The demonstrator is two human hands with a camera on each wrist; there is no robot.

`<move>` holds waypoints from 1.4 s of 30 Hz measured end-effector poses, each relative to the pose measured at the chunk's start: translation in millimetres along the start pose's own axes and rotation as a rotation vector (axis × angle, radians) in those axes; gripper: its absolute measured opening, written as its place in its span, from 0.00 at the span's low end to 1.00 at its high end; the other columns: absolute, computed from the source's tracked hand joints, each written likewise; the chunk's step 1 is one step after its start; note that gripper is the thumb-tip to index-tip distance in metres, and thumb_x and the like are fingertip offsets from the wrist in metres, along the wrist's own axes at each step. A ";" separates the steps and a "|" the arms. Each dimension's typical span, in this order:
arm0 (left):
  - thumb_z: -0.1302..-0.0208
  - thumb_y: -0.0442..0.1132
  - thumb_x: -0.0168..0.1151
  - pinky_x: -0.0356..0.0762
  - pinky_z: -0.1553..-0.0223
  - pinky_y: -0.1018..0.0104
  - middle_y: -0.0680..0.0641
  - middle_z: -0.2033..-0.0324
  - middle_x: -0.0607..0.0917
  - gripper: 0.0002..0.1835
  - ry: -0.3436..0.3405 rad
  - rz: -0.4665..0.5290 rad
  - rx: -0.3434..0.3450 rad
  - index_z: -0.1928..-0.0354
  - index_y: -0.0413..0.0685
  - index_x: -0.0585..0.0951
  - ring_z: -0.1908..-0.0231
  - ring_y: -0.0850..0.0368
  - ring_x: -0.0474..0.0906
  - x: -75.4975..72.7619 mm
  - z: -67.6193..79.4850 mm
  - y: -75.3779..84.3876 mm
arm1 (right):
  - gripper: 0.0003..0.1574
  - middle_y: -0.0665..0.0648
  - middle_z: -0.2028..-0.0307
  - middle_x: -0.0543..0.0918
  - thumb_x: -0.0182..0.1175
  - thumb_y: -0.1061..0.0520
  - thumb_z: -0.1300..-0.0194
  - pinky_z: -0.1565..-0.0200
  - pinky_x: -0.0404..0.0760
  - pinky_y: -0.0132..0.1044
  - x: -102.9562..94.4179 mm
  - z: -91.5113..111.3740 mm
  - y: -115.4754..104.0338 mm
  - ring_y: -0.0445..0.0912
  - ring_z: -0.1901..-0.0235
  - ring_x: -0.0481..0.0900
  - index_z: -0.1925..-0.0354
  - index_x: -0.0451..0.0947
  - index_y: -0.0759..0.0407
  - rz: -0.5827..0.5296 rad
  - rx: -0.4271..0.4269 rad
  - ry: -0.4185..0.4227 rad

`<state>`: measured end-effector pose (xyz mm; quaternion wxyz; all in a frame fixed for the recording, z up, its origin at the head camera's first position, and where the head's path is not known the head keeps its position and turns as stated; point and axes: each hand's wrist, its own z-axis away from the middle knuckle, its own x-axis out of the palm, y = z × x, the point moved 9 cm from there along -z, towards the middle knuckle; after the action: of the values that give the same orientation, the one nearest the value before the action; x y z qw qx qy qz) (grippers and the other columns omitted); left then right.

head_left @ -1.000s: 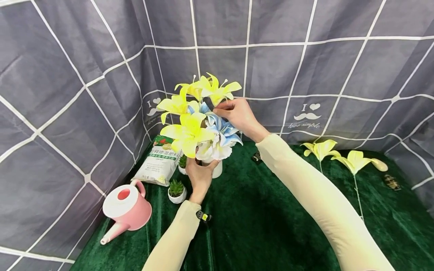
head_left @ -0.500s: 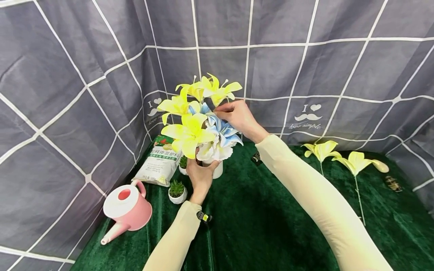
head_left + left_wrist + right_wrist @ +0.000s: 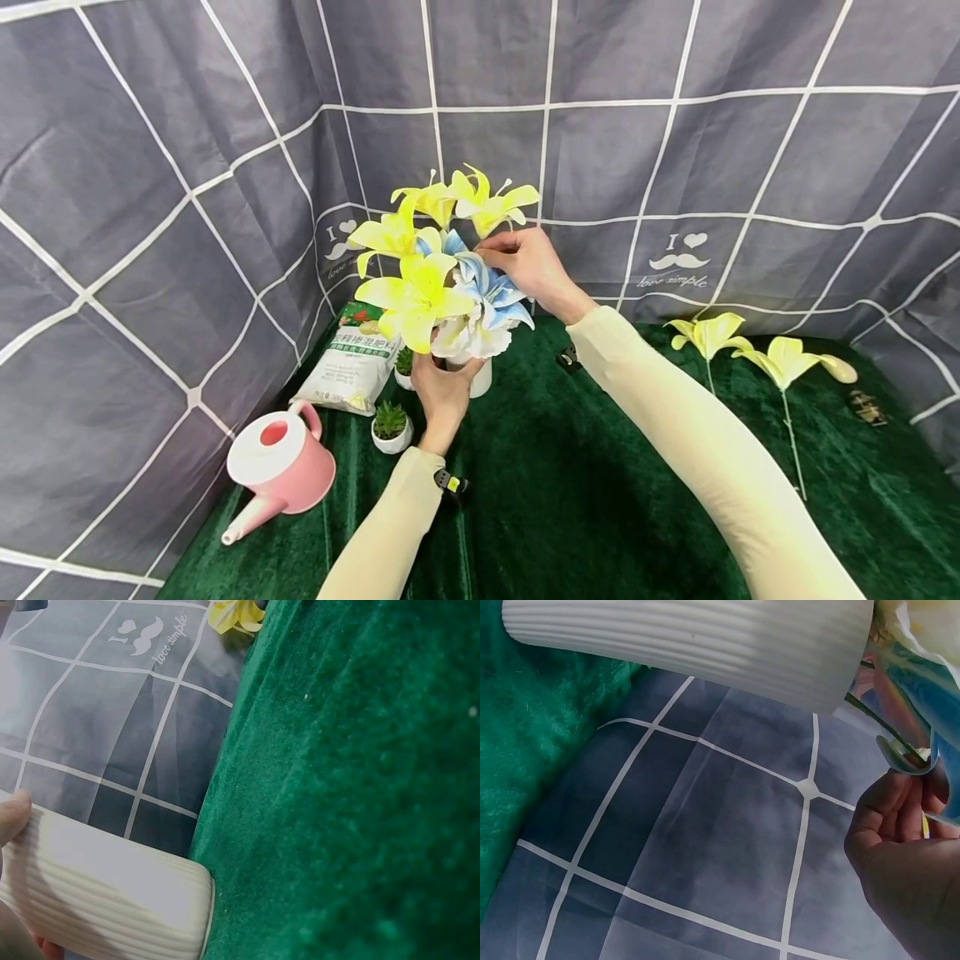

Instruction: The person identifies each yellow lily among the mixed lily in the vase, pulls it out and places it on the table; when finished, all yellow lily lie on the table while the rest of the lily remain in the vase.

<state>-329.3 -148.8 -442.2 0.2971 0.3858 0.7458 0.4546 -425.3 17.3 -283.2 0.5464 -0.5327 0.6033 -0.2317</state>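
Chg. small vs. moment ago: upper yellow lily (image 3: 491, 215) sits bit more to R. L hand (image 3: 442, 392) grips white vase (image 3: 135, 877), upright on surface (image 3: 562, 467); R hand (image 3: 534, 265) pinches blue lily (image 3: 497, 300), petal or stem can't tell. Seems fine adj. only.

Long, plain cream sleeves (image 3: 686, 425), a black device (image 3: 441, 477) with a yellow-green patch (image 3: 453, 484) at the left cuff (image 3: 423, 460).

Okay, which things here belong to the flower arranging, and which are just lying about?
Belongs to the job:
white ribbed vase, held by the left hand
yellow lilies, blue flowers and white blossom above it
two loose lilies, probably

Just lying about, it seems:
pink watering can
two potted succulents
printed bag
small object at far right, unclear
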 end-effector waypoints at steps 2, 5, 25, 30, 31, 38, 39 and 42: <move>0.57 0.46 0.85 0.80 0.39 0.48 0.52 0.40 0.79 0.44 -0.003 0.008 -0.003 0.35 0.65 0.73 0.38 0.54 0.78 0.0 0.0 -0.2 | 0.12 0.56 0.55 0.90 0.66 0.53 0.32 0.60 0.81 0.30 -2.3 1.3 -0.5 0.43 0.60 0.84 0.54 0.89 0.57 -0.006 -0.017 0.012; 0.57 0.45 0.85 0.80 0.38 0.48 0.53 0.39 0.79 0.45 -0.006 0.017 -0.001 0.35 0.66 0.72 0.38 0.54 0.78 0.0 0.2 0.3 | 0.13 0.56 0.56 0.90 0.66 0.53 0.32 0.61 0.81 0.32 -6.4 3.6 -2.3 0.45 0.63 0.83 0.55 0.89 0.59 -0.025 -0.043 0.035; 0.54 0.48 0.83 0.81 0.39 0.49 0.55 0.38 0.78 0.46 -0.022 0.029 0.022 0.32 0.74 0.70 0.37 0.56 0.77 0.9 1.1 2.1 | 0.13 0.56 0.62 0.88 0.65 0.54 0.31 0.53 0.87 0.36 -32.5 13.8 -8.0 0.41 0.66 0.86 0.55 0.87 0.61 -0.176 -0.062 0.186; 0.54 0.48 0.83 0.81 0.38 0.50 0.55 0.39 0.78 0.45 -0.024 0.036 0.028 0.33 0.74 0.70 0.38 0.56 0.78 0.5 1.1 2.8 | 0.10 0.53 0.66 0.89 0.64 0.58 0.31 0.55 0.89 0.41 -40.0 16.2 -13.3 0.45 0.67 0.87 0.57 0.85 0.64 -0.288 -0.116 0.212; 0.54 0.48 0.83 0.81 0.38 0.50 0.55 0.39 0.78 0.45 -0.023 0.033 0.030 0.33 0.74 0.70 0.38 0.56 0.78 0.5 1.1 3.0 | 0.09 0.53 0.67 0.89 0.64 0.59 0.31 0.56 0.89 0.40 -42.2 16.7 -14.3 0.46 0.67 0.88 0.57 0.85 0.64 -0.303 -0.127 0.219; 0.57 0.49 0.84 0.82 0.41 0.52 0.53 0.41 0.79 0.44 -0.010 0.004 0.026 0.34 0.67 0.73 0.40 0.56 0.79 -0.3 0.9 2.7 | 0.07 0.54 0.68 0.89 0.65 0.62 0.32 0.61 0.88 0.33 -57.2 21.8 -18.7 0.49 0.68 0.88 0.60 0.85 0.67 -0.401 -0.202 0.277; 0.57 0.49 0.85 0.83 0.42 0.51 0.51 0.43 0.80 0.43 -0.005 -0.011 0.019 0.36 0.64 0.74 0.42 0.54 0.80 -0.7 1.1 2.2 | 0.08 0.54 0.69 0.89 0.65 0.63 0.32 0.61 0.88 0.32 -58.6 22.5 -18.9 0.47 0.69 0.88 0.60 0.84 0.69 -0.416 -0.210 0.282; 0.59 0.48 0.86 0.84 0.46 0.51 0.47 0.48 0.81 0.40 0.016 -0.067 0.004 0.40 0.54 0.78 0.46 0.50 0.82 -2.3 2.1 1.2 | 0.10 0.53 0.69 0.89 0.65 0.65 0.33 0.61 0.87 0.32 -61.4 24.1 -19.6 0.43 0.70 0.87 0.60 0.83 0.74 -0.452 -0.233 0.294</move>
<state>-326.1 -149.4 -441.8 0.3056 0.3574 0.7617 0.4458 -406.0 73.2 -248.2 0.3229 -0.6735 0.5644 -0.3514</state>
